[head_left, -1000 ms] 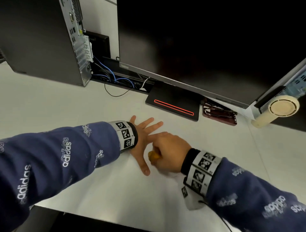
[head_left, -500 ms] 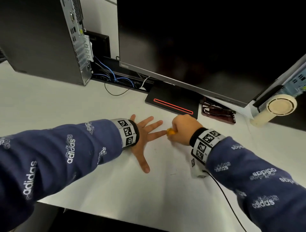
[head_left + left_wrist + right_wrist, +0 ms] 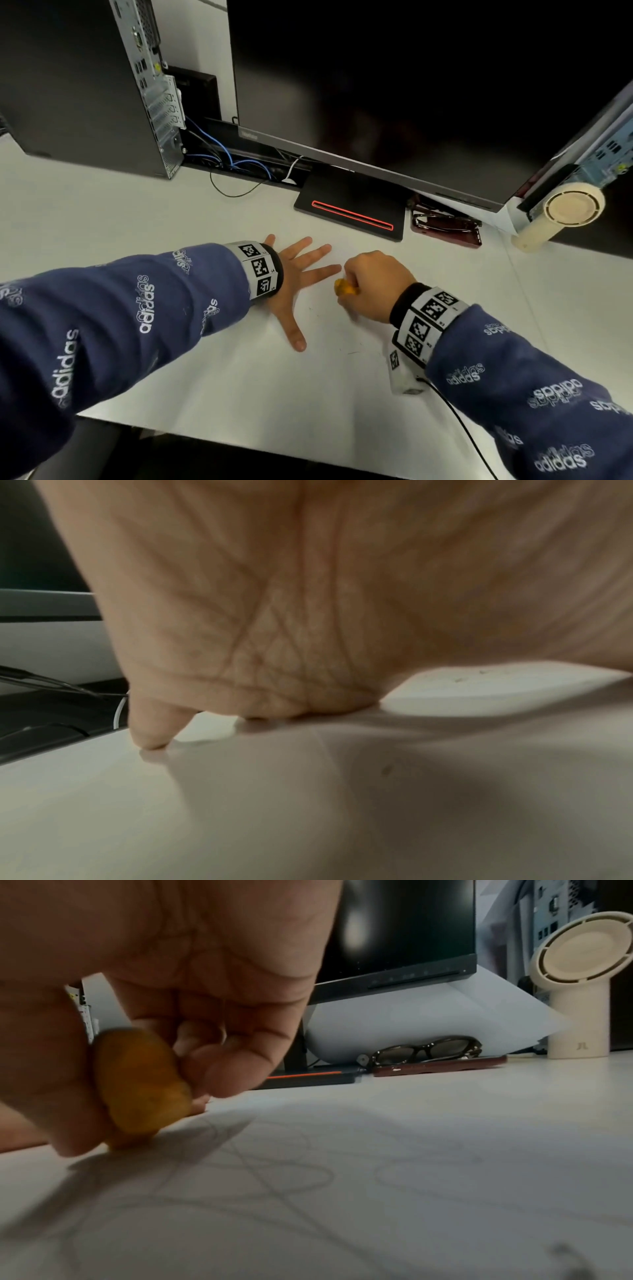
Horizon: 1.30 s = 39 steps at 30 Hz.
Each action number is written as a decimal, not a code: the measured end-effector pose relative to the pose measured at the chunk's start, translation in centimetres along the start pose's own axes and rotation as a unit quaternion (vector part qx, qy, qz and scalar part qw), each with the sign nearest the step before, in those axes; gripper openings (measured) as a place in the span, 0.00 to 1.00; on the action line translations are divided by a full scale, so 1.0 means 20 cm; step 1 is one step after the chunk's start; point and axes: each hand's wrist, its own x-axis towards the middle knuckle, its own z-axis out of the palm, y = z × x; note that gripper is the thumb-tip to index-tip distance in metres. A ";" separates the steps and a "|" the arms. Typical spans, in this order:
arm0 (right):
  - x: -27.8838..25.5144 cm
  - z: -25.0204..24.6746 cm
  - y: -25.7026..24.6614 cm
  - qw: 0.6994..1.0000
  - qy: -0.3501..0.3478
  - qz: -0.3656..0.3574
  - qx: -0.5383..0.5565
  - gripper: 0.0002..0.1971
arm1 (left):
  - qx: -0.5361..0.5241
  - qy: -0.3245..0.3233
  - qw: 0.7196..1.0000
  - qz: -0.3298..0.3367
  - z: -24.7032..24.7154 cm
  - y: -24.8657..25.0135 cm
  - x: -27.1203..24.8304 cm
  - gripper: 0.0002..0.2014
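While your left hand (image 3: pixel 291 277) lies flat on the white desk (image 3: pixel 219 383) with fingers spread, your right hand (image 3: pixel 375 286) is curled round a small orange lump (image 3: pixel 345 287). The lump is pressed to the surface just beside your left fingertips, among faint pencil scribbles (image 3: pixel 274 1172).

White tabletop (image 3: pixel 102 222) carries a monitor stand (image 3: pixel 349 209); left of it a computer tower (image 3: pixel 85 85), right of it a dark red case (image 3: pixel 445 235) and small fan (image 3: pixel 568 205), before it the left grip (image 3: pixel 291 281), flat.
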 end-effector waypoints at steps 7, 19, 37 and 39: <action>-0.01 0.02 0.04 1.000 0.005 0.016 0.018 0.17 | -0.001 -0.006 1.000 -0.001 -0.01 0.00 -0.01 0.76; -0.07 0.05 0.07 1.000 -0.011 -0.012 0.024 0.11 | -0.041 -0.022 0.999 -0.021 0.07 0.12 -0.13 0.69; -0.19 0.04 -0.05 0.988 -0.053 -0.128 0.072 0.11 | 0.023 -0.028 0.996 0.075 -0.04 0.09 -0.01 0.74; -0.18 0.02 -0.08 0.984 -0.084 -0.139 0.071 0.14 | 0.030 -0.029 0.996 0.074 -0.03 0.09 -0.01 0.74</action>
